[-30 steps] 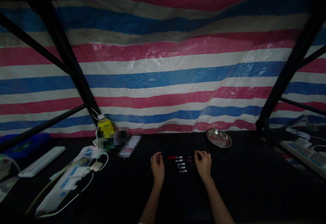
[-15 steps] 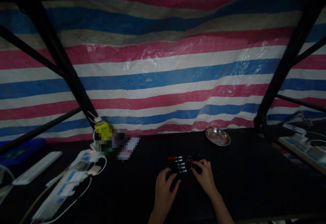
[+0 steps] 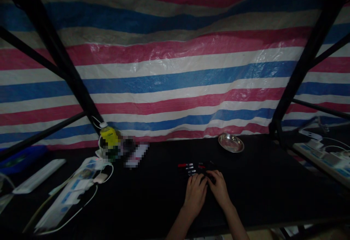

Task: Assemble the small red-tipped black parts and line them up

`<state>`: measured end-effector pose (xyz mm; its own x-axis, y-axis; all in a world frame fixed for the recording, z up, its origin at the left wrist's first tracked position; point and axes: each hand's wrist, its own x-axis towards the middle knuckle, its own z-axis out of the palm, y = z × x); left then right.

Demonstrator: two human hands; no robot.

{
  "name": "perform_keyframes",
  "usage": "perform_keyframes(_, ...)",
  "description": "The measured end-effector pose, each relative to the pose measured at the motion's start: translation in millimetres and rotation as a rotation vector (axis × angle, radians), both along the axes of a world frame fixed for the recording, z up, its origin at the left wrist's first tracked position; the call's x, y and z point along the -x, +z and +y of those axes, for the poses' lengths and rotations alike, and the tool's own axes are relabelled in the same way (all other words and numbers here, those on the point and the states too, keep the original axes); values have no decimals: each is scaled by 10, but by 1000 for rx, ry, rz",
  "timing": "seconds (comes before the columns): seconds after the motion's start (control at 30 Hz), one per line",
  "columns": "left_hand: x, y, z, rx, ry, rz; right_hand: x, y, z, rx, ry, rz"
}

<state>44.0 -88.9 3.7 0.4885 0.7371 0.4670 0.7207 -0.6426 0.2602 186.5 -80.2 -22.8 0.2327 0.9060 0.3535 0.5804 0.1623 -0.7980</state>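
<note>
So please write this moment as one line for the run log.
left hand: on small tubes | right hand: beside it, touching tubes | grip: unclear | steel dish: apart

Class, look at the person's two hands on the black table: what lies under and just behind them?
Just behind the left hand and right hand, a row of small red-and-silver tubes lies on the black table. The hands cover the nearer tubes, so what the fingers grip is hidden.
</note>
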Motion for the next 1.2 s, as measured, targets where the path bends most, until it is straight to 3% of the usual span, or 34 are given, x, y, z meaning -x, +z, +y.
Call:
perform_keyframes(0.23, -207, -33, 92, 97, -35, 16, -52, -11, -33, -4, -136, -66)
perform_keyframes(0.47, -220, -72, 91, 146, -12, -17, -71, -96, -28, -4, -119, -94)
perform_keyframes(0.73, -217, -119, 97, 83, -7, -16, -79, -138, 13, -50, -124, -15)
perform_keyframes(0.93, -179, -56, 66, 59, -13, -38, -80, -108, 22, -60, -133, 50)
perform_keyframes(1.2, -98, -28, 72, 3, -25, -236, -69, -76, 22, -36, -130, 14)
